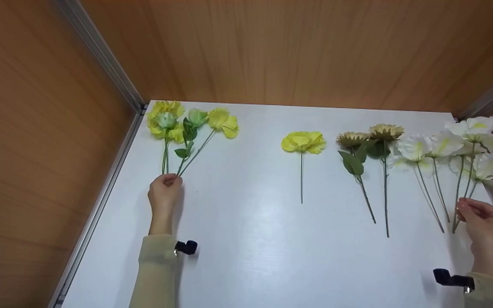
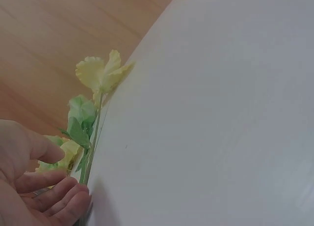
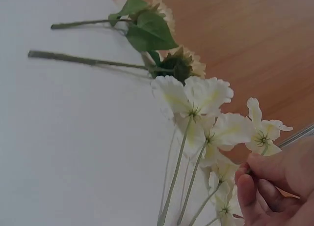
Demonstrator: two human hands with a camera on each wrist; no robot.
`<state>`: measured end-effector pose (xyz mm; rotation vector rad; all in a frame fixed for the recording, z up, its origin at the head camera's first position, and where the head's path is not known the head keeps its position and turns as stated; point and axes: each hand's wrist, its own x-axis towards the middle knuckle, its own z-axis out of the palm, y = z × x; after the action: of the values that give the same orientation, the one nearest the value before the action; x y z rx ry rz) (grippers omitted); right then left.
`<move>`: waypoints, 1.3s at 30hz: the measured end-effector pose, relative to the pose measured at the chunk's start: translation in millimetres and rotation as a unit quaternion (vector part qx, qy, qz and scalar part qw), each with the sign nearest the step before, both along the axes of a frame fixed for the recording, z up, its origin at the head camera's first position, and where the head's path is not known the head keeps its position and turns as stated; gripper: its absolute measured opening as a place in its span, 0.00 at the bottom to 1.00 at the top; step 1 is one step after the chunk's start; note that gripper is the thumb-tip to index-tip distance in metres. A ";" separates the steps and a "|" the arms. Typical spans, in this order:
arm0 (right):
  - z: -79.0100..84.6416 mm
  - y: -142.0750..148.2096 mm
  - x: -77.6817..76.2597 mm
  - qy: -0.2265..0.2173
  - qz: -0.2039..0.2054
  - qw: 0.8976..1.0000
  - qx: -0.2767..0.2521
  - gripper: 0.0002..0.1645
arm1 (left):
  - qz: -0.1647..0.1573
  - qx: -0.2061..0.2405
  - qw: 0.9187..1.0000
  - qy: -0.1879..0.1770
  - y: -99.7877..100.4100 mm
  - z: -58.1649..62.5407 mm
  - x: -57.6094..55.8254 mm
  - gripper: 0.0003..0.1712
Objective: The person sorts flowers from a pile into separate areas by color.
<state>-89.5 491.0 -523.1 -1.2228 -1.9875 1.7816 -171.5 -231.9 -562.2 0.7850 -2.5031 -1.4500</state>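
My left hand (image 1: 165,190) is at the lower stems of a group of yellow and pale green flowers at the far left. In the left wrist view its thumb stands apart from the loosely bent fingers (image 2: 64,196), beside the stems. A yellow flower (image 1: 224,122) and a green bud (image 1: 197,116) fan to the right of a yellow bloom (image 1: 165,107) with a pale green one over it. At the right edge my right hand (image 1: 488,220) pinches the stem of a white flower (image 3: 262,135) between thumb and forefinger. Several white flowers (image 1: 415,147) lie close beside it.
A single yellow flower (image 1: 303,142) lies mid-table. Two beige flowers (image 1: 385,132) with dark green leaves (image 1: 351,162) lie right of it, stems toward me. Wooden panels (image 1: 272,51) with metal rails (image 1: 114,64) border the white table (image 1: 246,214).
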 end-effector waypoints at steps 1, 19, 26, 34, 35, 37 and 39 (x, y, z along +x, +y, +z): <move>-1.8 3.5 0.2 -0.010 0.002 1.000 0.007 0.17 | 0.004 -0.001 1.000 0.000 -0.9 -0.3 -0.2 0.18; -5.8 14.8 2.5 -0.173 0.100 0.961 0.191 0.30 | 0.013 -0.102 0.995 0.020 -9.5 -5.2 -4.9 0.14; -5.6 15.2 2.2 -0.185 0.101 0.956 0.206 0.29 | -0.021 -0.157 0.987 0.005 -10.5 -6.2 -3.6 0.09; -9.4 17.2 3.0 -0.192 0.116 0.947 0.230 0.28 | -0.047 -0.182 0.982 -0.004 -9.0 -5.0 -2.7 0.08; -10.0 17.7 3.5 -0.190 0.118 0.948 0.228 0.28 | -0.050 -0.185 0.981 -0.003 -8.6 -5.0 -2.5 0.08; -11.5 18.1 4.5 -0.186 0.122 0.948 0.227 0.27 | -0.055 -0.191 0.980 0.000 -8.2 -5.5 -2.4 0.08; -12.8 17.8 5.1 -0.183 0.128 0.947 0.231 0.27 | -0.057 -0.193 0.980 0.001 -7.6 -5.3 -2.2 0.08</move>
<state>-84.3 508.8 -536.0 -1.2399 -2.6788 1.1173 -173.6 -239.5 -567.5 0.5759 -2.7407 -0.9385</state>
